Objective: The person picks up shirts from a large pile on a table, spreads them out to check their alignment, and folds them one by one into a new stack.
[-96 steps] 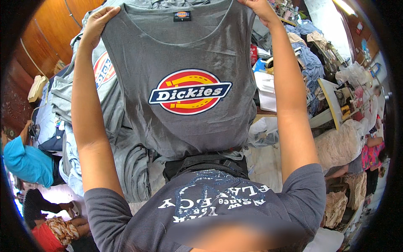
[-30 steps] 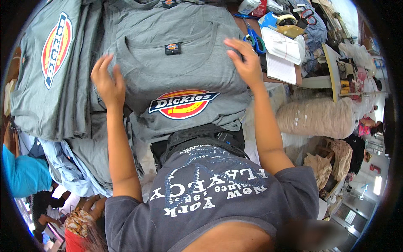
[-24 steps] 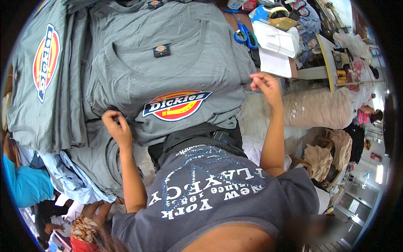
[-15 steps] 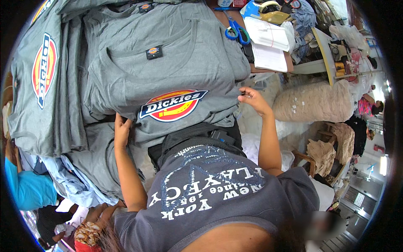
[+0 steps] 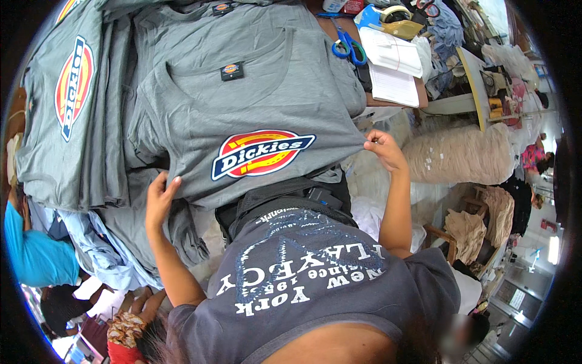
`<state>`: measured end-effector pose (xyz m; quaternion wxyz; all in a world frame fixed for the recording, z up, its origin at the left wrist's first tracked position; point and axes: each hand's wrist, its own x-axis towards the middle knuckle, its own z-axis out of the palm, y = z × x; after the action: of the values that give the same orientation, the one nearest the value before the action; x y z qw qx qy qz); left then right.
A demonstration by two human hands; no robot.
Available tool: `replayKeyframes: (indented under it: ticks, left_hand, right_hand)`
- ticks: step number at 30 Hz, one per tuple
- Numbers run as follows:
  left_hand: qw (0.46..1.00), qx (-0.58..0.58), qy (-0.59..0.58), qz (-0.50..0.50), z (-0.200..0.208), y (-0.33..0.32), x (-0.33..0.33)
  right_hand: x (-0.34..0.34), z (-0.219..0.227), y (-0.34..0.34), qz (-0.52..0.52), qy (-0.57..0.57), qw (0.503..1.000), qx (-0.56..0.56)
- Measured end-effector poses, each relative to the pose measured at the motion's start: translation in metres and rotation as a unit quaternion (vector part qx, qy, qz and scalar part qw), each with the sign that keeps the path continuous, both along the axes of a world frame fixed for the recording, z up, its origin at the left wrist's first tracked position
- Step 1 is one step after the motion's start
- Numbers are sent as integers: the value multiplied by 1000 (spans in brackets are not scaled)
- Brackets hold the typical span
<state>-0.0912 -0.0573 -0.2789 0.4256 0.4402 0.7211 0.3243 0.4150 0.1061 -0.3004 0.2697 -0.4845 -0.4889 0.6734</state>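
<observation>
A grey T-shirt (image 5: 200, 142) with a red, yellow and blue oval print lies on top of a pile of like shirts, its wide neckline and black neck label facing up. My right hand (image 5: 387, 151) pinches the shirt's right edge, drawing the cloth out to a taut point. At the opposite edge, my left hand (image 5: 160, 201) has thumb and fingers closed about the side of the cloth; the fingertips are partly hidden. The shirt's lower part hangs over the near side of the pile, in front of my waist.
Folded grey shirts (image 5: 100, 145) are stacked at the left. Blue-handled scissors (image 5: 349, 48), paper sheets (image 5: 394, 85) and a tape dispenser (image 5: 391, 21) lie on a brown table at far right. A large wrapped bundle (image 5: 458, 155) stands right. A person in a blue top (image 5: 39, 249) is at lower left.
My right hand has moved right and taken hold of the shirt's edge, pulling it outward. My left hand has shifted left and slightly down. The shirt is stretched wider.
</observation>
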Motion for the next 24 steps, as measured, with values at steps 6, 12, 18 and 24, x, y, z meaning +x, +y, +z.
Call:
replayKeyframes:
  ticks: [6, 12, 18, 24]
  left_hand:
    - [990, 125, 21, -59, 5, -33, -10]
    - [988, -49, 82, -119, -3, -25, 35]
    - [942, 33, 309, -125, 28, -28, 19]
    - [963, 265, 10, 42, 123, -33, -28]
  right_hand:
    - [1, 3, 3, 10, 33, 999, -39]
    - [-2, -2, 3, 45, -28, 999, -11]
    - [-2, 44, 3, 21, -33, 998, 43]
    - [-23, 133, 28, -29, 220, 958, 180]
